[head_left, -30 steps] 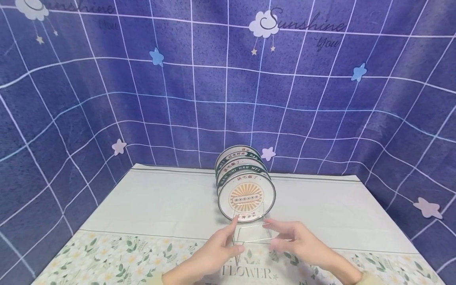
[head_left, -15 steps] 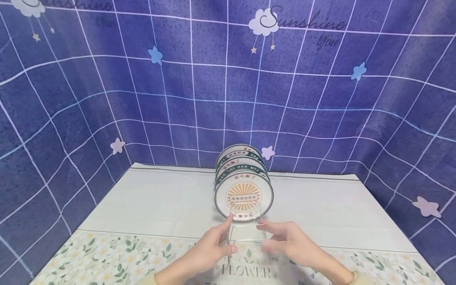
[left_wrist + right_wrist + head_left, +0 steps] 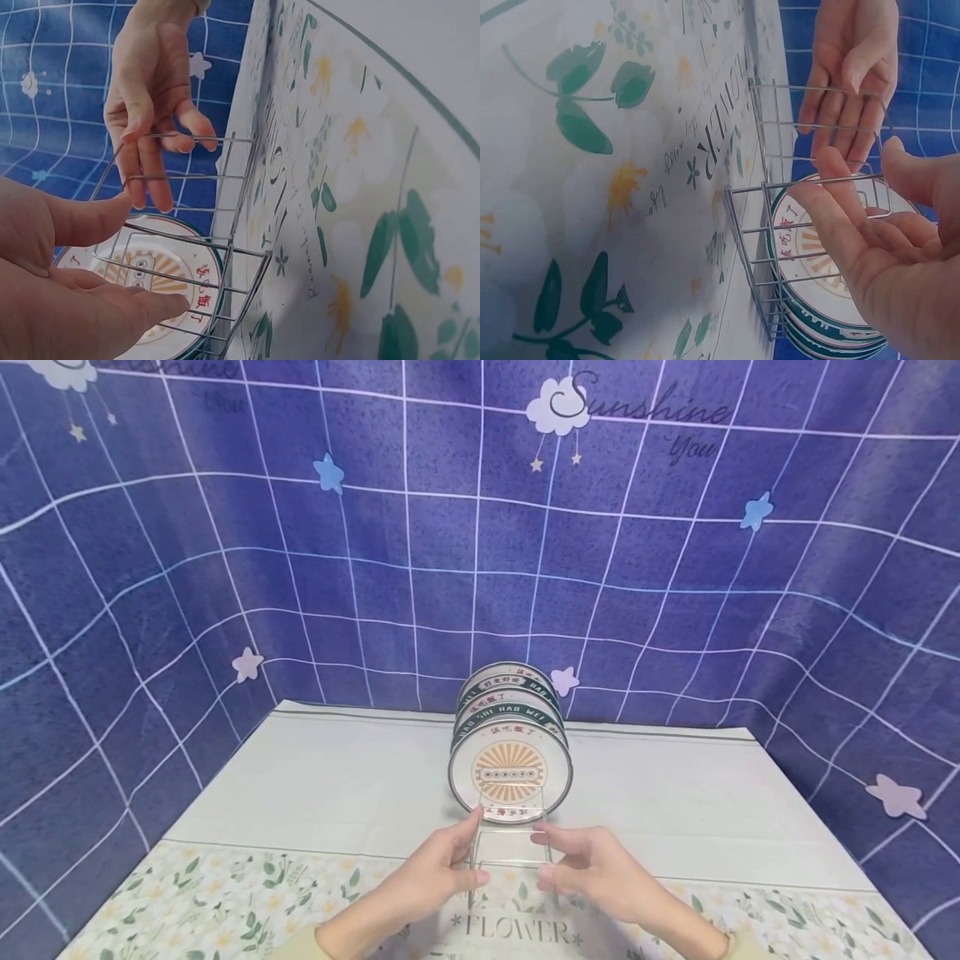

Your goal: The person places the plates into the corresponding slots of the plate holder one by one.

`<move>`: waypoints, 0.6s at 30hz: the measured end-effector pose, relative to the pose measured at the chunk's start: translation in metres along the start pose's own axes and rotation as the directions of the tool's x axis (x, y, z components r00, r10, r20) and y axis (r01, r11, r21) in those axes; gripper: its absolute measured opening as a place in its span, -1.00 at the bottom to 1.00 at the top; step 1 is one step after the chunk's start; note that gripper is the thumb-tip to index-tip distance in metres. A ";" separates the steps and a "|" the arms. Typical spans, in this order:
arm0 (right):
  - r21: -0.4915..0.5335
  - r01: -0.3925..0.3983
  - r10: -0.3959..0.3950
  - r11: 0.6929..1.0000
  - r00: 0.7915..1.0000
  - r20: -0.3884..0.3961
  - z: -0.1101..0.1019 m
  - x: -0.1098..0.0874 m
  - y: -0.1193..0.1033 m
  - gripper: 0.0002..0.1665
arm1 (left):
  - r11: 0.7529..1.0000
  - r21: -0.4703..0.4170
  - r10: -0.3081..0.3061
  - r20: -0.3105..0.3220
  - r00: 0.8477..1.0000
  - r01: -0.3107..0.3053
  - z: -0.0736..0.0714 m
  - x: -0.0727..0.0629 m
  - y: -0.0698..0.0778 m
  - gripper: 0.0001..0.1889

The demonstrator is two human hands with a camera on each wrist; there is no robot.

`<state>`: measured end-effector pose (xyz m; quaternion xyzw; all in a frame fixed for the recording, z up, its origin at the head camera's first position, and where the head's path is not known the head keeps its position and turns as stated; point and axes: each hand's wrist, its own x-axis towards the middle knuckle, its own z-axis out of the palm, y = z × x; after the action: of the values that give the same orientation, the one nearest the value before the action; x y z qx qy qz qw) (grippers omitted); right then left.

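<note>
A thin silver wire dish rack (image 3: 513,832) stands between my two hands. My left hand (image 3: 442,870) holds its left side, thumb and fingers spread around the wires. On the opposite side, my right hand (image 3: 596,867) grips the rack with fingertips at the wires. Several round plates (image 3: 510,739) stand upright in a row at the rack's far end. The front plate is white with an orange sunburst and red characters; those behind show green rims. From the right wrist view, the rack's wire bars (image 3: 739,206) run close along the tablecloth. The rear plates are mostly hidden.
The table has a white back section (image 3: 360,777) and a flowered cloth (image 3: 247,893) with printed lettering in front. A purple-blue curtain (image 3: 375,568) with a white grid, clouds and stars surrounds the table on three sides.
The rack and plates have shifted slightly left in the head view, both hands moving with them. The rack now faces more squarely forward.
</note>
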<state>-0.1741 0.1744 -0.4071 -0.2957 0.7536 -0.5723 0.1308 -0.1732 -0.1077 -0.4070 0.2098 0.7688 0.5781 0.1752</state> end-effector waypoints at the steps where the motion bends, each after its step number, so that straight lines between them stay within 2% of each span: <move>1: -0.002 -0.002 0.002 1.000 1.000 -0.004 0.000 0.000 0.000 -0.28 | 1.000 -0.003 -0.001 0.003 1.000 0.001 0.000 0.001 0.000 -0.14; 18: -0.029 -0.033 0.032 0.999 0.999 -0.018 0.001 0.002 0.000 -0.28 | 0.999 -0.037 -0.007 0.011 1.000 0.007 -0.001 0.001 0.000 -0.14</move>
<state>-0.1754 0.1723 -0.4074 -0.2802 0.7676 -0.5617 0.1292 -0.1744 -0.1086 -0.4069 0.2070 0.7576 0.5906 0.1852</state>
